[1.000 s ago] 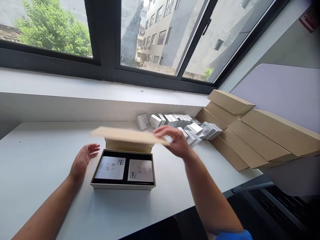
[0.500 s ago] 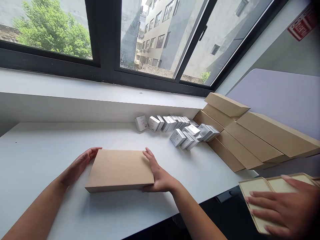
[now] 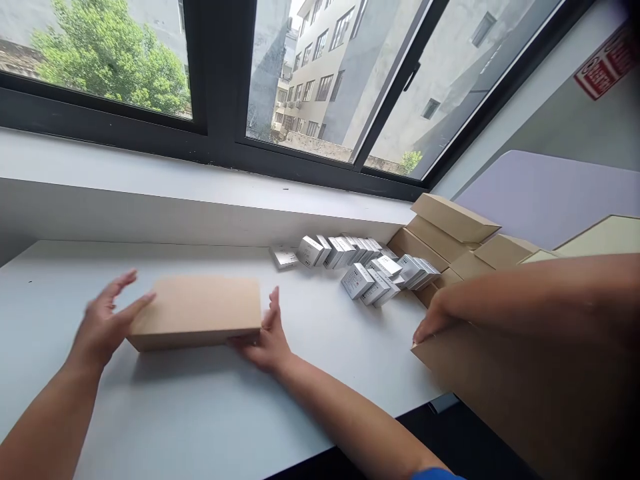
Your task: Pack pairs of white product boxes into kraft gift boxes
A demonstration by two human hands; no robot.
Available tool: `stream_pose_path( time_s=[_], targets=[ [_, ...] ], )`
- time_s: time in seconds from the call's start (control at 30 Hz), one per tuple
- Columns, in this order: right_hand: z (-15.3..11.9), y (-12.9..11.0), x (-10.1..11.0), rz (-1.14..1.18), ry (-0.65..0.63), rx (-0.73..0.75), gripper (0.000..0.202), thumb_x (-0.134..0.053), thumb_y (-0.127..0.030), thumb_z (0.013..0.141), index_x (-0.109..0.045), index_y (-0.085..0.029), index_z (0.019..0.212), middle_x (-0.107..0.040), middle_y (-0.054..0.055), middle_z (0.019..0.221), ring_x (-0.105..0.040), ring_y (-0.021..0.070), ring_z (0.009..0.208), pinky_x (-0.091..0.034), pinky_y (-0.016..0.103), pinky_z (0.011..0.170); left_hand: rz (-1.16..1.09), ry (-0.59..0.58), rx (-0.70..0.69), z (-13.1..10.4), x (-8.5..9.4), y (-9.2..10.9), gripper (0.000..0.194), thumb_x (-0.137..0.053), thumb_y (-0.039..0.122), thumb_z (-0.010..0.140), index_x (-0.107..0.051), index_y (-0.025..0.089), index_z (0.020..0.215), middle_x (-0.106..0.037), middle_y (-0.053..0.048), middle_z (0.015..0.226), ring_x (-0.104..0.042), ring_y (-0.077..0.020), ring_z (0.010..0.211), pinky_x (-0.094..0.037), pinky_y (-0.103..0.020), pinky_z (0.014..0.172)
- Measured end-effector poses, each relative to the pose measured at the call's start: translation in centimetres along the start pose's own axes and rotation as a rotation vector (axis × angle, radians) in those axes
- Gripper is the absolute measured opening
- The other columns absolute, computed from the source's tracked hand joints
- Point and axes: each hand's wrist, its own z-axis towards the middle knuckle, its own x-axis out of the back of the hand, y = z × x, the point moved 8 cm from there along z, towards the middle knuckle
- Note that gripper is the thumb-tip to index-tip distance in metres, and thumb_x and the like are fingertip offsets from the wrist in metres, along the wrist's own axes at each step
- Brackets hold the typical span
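Observation:
A flat brown cardboard box (image 3: 197, 307) is over the left part of the white table, slightly blurred. My left hand (image 3: 107, 320) is at its left end, fingers spread, with the thumb on the box's top left edge. At the box's right end, my right hand (image 3: 265, 337) has its thumb side raised and some fingers beneath the lower right corner, so it supports the box there. Several small white boxes (image 3: 357, 281) stand in rows near the wall, and one (image 3: 284, 258) lies flat at the left end of the row.
Brown boxes (image 3: 453, 220) are stacked at the right by the lilac panel (image 3: 550, 187). Another person's hand (image 3: 435, 320) grips a large brown box (image 3: 500, 380) at the table's right edge. Behind the white table (image 3: 320, 393) runs a window sill (image 3: 200, 183).
The box and both my hands have moved left. The leftmost small box has tipped from leaning to flat. The other person's arm now reaches across the right side, holding a brown box.

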Motion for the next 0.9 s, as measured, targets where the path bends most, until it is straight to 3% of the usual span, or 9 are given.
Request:
stream_pose_path(
  time_s=[0.1, 0.2, 0.27, 0.33, 0.4, 0.47, 0.53, 0.7, 0.9],
  targets=[
    [4.2, -2.9, -4.0, -0.081, 0.009, -0.023, 0.125, -0.081, -0.051, 0.073, 0.0, -0.02, 0.163, -0.019, 0.02, 0.166, -0.021, 0.0419, 0.153, -0.029, 0.06, 0.121, 0.14, 0.329, -0.01, -0.9, 3.5, 1.5, 0.051, -0.056, 0.062, 0.087, -0.063, 0.037, 0.131, -0.063, 0.002, 0.137, -0.042, -0.0412, 0.14, -0.04, -0.065, 0.111],
    [7.9, -5.7, -8.2, -0.144, -0.15, 0.117, 0.102, -0.068, -0.05, 0.084, -0.012, -0.015, 0.162, -0.034, 0.018, 0.161, -0.031, 0.036, 0.15, -0.024, 0.058, 0.123, 0.336, 0.293, -0.102, -1.4, 2.4, 3.1, 0.052, -0.056, 0.063, 0.086, -0.062, 0.033, 0.128, -0.058, 0.0, 0.144, -0.039, -0.043, 0.143, -0.031, -0.069, 0.114],
    [9.1, -5.9, -8.7, -0.159, -0.22, 0.246, 0.079, -0.064, -0.049, 0.087, -0.034, -0.021, 0.154, -0.046, 0.012, 0.156, -0.038, 0.0298, 0.147, -0.022, 0.052, 0.125, 0.438, 0.173, -0.041, -1.0, 0.5, 1.6, 0.06, -0.057, 0.068, 0.084, -0.062, 0.026, 0.127, -0.052, -0.01, 0.152, -0.034, -0.0469, 0.146, -0.03, -0.073, 0.112],
    [9.9, -3.8, -5.5, -0.16, -0.082, 0.256, 0.059, -0.063, -0.044, 0.087, -0.051, -0.023, 0.141, -0.054, 0.009, 0.148, -0.043, 0.0255, 0.143, -0.026, 0.046, 0.124, 0.457, 0.029, 0.06, -0.6, -1.5, -0.9, 0.07, -0.056, 0.07, 0.083, -0.059, 0.017, 0.129, -0.049, -0.021, 0.152, -0.031, -0.0497, 0.147, -0.031, -0.072, 0.111],
    [10.3, 0.4, 1.2, -0.189, 0.285, 0.098, 0.053, -0.06, -0.038, 0.085, -0.055, -0.017, 0.134, -0.055, 0.015, 0.145, -0.04, 0.0271, 0.145, -0.025, 0.047, 0.124, 0.424, -0.056, 0.11, -0.4, -3.1, -2.6, 0.076, -0.055, 0.068, 0.083, -0.054, 0.011, 0.134, -0.051, -0.026, 0.148, -0.029, -0.0501, 0.147, -0.03, -0.071, 0.112],
    [9.4, 5.0, 8.0, -0.217, 0.67, -0.115, 0.061, -0.059, -0.036, 0.083, -0.048, -0.011, 0.138, -0.048, 0.02, 0.149, -0.03, 0.03, 0.15, -0.021, 0.051, 0.124, 0.376, -0.05, 0.121, -0.7, -4.1, -2.9, 0.082, -0.056, 0.067, 0.083, -0.047, 0.009, 0.14, -0.049, -0.028, 0.148, -0.026, -0.0486, 0.149, -0.025, -0.069, 0.116],
    [8.9, 9.0, 12.3, -0.167, 0.854, -0.29, 0.07, -0.06, -0.039, 0.082, -0.04, -0.012, 0.143, -0.044, 0.019, 0.153, -0.031, 0.0307, 0.148, -0.022, 0.051, 0.124, 0.35, -0.008, 0.129, -1.2, -4.7, -2.3, 0.094, -0.057, 0.067, 0.081, -0.035, 0.007, 0.15, -0.038, -0.03, 0.155, -0.019, -0.0471, 0.152, -0.018, -0.069, 0.118],
    [10.4, 13.9, 14.7, -0.049, 0.904, -0.425, 0.09, -0.068, -0.051, 0.077, -0.03, -0.013, 0.148, -0.047, 0.022, 0.148, -0.044, 0.0342, 0.138, -0.039, 0.049, 0.113, 0.301, 0.072, -0.01, -2.8, -5.4, 1.1, 0.104, -0.059, 0.063, 0.083, -0.009, 0.015, 0.16, -0.006, -0.025, 0.168, -0.003, -0.042, 0.156, -0.011, -0.067, 0.121],
    [12.2, 14.5, 14.7, -0.051, 0.913, -0.38, 0.071, -0.072, -0.05, 0.075, -0.047, -0.016, 0.132, -0.063, 0.016, 0.125, -0.059, 0.0286, 0.116, -0.046, 0.042, 0.103, 0.104, 0.283, -0.28, -3.6, -3.4, 4.0, 0.103, -0.073, 0.044, 0.081, -0.008, 0.022, 0.158, -0.01, -0.02, 0.167, -0.007, -0.0334, 0.158, -0.015, -0.056, 0.126]
  ],
)
